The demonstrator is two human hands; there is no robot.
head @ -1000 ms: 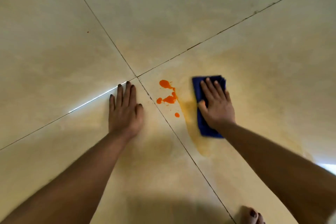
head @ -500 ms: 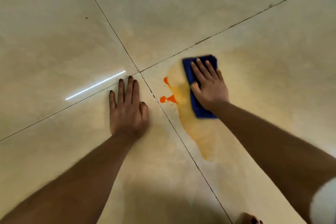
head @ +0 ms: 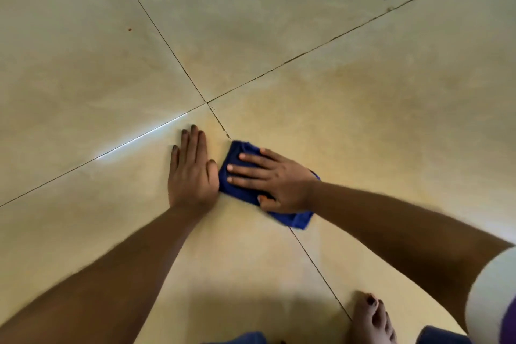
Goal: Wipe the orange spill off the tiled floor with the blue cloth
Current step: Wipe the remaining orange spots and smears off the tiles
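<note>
Glossy beige tiled floor under blue cloth, flat left hand, bare foot.

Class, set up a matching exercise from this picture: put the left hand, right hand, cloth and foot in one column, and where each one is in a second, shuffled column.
Column 1:
1. left hand
2. right hand
3. cloth
4. foot

Column 2:
A. bottom edge of the view
B. flat on bare tile
C. under a hand
D. pressing on blue fabric

Pairs: 1-B, 2-D, 3-C, 4-A
</note>
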